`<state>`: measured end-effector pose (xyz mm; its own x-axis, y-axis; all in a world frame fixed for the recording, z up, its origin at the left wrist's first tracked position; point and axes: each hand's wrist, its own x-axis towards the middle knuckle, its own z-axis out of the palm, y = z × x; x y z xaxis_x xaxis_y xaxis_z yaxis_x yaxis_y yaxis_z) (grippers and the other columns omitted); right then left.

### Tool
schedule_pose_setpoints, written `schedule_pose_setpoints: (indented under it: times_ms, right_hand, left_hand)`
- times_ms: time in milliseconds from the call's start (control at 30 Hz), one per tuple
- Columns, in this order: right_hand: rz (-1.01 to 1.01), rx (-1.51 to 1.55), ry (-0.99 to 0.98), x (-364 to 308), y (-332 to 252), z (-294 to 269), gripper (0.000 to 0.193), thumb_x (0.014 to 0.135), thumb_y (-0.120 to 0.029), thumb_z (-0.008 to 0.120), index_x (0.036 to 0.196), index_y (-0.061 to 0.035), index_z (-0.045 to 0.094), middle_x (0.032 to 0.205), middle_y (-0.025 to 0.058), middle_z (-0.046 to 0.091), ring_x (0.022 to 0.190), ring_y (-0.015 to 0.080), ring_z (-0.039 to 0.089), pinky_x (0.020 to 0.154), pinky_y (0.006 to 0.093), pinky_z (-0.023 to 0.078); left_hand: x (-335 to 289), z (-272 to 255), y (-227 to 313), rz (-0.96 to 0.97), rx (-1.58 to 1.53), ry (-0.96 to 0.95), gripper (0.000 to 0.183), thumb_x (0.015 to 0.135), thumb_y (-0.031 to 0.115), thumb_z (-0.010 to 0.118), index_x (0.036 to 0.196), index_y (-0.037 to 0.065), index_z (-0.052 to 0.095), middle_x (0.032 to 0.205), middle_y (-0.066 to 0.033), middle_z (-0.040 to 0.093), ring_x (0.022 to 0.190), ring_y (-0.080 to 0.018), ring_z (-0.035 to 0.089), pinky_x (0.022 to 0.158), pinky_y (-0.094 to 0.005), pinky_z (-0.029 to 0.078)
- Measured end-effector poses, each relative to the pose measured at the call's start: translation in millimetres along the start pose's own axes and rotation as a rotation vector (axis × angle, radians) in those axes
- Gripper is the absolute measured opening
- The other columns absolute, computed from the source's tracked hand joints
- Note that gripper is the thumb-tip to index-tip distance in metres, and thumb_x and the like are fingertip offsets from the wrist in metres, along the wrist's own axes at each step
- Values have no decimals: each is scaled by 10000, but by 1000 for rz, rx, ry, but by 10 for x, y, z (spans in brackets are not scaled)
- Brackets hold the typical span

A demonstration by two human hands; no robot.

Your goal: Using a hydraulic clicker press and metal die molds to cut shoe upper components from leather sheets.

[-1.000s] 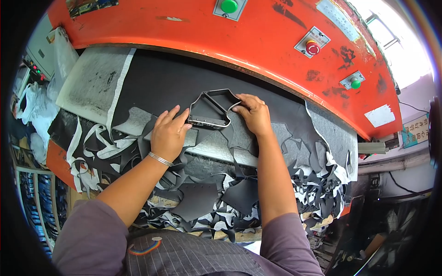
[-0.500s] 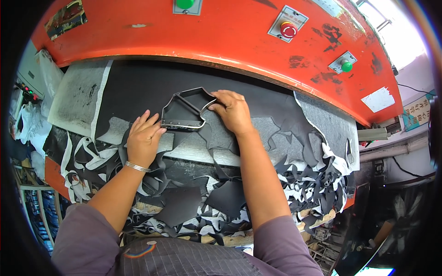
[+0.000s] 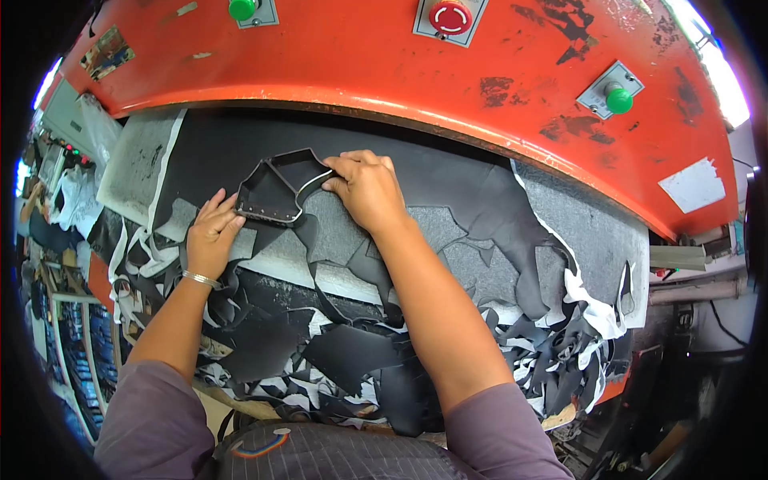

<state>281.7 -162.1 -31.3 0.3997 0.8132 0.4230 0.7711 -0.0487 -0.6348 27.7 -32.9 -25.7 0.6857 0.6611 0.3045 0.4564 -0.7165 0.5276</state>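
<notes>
A metal cutting die [image 3: 270, 166], an angular open frame with a crossbar, rests on a sheet of black leather [image 3: 432, 152]. My right hand [image 3: 366, 190] grips the die's right edge between thumb and fingers. At the die's lower left corner is my left hand [image 3: 210, 240], its fingers stretched out and the fingertips against the frame. A bracelet circles my left wrist. Nearer than the die, the leather has cut-out gaps showing a grey layer [image 3: 336, 228] beneath. Thin black strips hang from the leather's near edge.
An orange press beam [image 3: 344, 64] spans the far side, carrying a red stop button [image 3: 450, 17] and green buttons [image 3: 618, 99]. Black and white scraps [image 3: 552, 360] heap along the near edge. Larger dark pieces [image 3: 348, 352] lie before me. A rack [image 3: 76, 344] stands at the left.
The view has shifted. The cutting die and both hands appear farther left, with the die turned slightly clockwise. My right hand keeps its grip.
</notes>
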Motion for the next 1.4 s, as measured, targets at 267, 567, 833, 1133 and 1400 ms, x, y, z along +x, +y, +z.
schedule_pose_setpoints:
  times_ms: [267, 567, 833, 1133, 1400]
  right_hand:
    - [18, 14, 57, -132, 47, 12, 312, 736, -218, 739, 1030, -117, 713, 1022, 128, 677, 1026, 249, 599, 912, 356, 394]
    - [6, 10, 76, -110, 57, -33, 278, 742, -206, 729, 1014, -152, 726, 1038, 121, 670, 984, 280, 591, 907, 348, 427]
    - [18, -1, 71, -115, 117, -76, 304, 727, -212, 745, 1023, -148, 721, 1044, 130, 669, 1024, 260, 595, 927, 356, 409]
    - [48, 18, 71, -100, 138, -32, 257, 746, -169, 709, 1001, -143, 729, 1086, 157, 657, 1023, 330, 574, 891, 378, 468]
    - [41, 14, 53, -81, 121, 14, 281, 745, -156, 708, 1026, -139, 719, 1103, 155, 651, 1043, 331, 573, 916, 384, 459]
  left_hand:
    - [-108, 68, 80, -50, -3, -17, 210, 857, 166, 638, 994, 19, 701, 1180, -143, 642, 1267, -299, 484, 1099, -432, 280]
    - [-66, 130, 94, -113, -75, 32, 230, 858, 146, 635, 1050, 37, 697, 1177, -147, 643, 1256, -291, 498, 1093, -411, 299]
    - [-57, 147, 109, -101, -23, -12, 230, 875, 95, 618, 1074, -3, 676, 1219, -135, 625, 1290, -298, 457, 1074, -382, 322]
    - [-58, 161, 81, -82, -7, -6, 239, 864, 157, 635, 1055, 25, 693, 1200, -133, 635, 1268, -287, 484, 1089, -418, 292]
    - [-33, 123, 83, -22, 55, 0, 226, 859, 159, 632, 1041, 41, 698, 1199, -123, 636, 1260, -300, 489, 1081, -428, 302]
